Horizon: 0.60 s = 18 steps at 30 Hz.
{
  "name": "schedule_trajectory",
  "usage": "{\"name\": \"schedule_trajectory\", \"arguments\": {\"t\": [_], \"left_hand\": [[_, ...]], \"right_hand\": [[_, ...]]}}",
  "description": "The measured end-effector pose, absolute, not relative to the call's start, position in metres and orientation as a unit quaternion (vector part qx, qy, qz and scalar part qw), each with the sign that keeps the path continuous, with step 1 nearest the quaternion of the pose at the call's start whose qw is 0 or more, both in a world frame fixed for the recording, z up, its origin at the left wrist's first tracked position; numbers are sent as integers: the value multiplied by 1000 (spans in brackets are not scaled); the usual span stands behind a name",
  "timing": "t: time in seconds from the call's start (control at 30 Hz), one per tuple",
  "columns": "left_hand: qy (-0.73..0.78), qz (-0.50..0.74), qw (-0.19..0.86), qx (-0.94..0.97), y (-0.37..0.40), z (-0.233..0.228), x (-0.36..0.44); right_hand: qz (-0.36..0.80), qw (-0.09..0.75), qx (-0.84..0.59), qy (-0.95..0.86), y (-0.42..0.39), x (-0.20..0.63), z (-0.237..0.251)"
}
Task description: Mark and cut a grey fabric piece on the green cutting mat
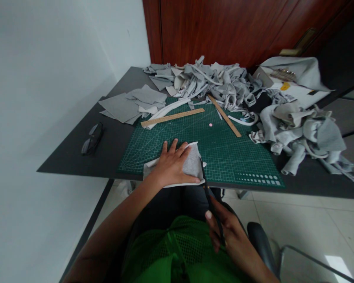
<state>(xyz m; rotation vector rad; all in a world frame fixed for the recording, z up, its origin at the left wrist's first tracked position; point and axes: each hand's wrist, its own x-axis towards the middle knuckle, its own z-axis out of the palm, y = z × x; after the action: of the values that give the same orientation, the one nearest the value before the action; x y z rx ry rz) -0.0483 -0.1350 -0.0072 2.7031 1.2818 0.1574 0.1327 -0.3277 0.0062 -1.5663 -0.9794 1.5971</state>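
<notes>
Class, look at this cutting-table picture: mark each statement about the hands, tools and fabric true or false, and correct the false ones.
1. The left hand lies flat on a grey fabric piece. True.
2. The right hand holds a pencil. False: it holds scissors.
3. Two wooden rulers lie on the green cutting mat. True.
4. The sunglasses lie on the mat. False: they lie on the dark table, left of the mat.
</notes>
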Motion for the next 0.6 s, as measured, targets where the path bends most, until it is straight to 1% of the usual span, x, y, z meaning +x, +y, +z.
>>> {"name": "schedule_trajectory", "arguments": {"t": [0.2, 0.43, 0.6], "left_hand": [[425, 56, 72, 901, -134, -8, -49], [447, 40, 72, 891, -152, -2, -43], [462, 39, 70, 883, -180, -3, -33]], "right_hand": [[615, 361, -598, -367, -328, 133, 2], [638, 389, -599, -287, -340, 141, -9], [663, 354, -600, -274, -364, 153, -10]]}}
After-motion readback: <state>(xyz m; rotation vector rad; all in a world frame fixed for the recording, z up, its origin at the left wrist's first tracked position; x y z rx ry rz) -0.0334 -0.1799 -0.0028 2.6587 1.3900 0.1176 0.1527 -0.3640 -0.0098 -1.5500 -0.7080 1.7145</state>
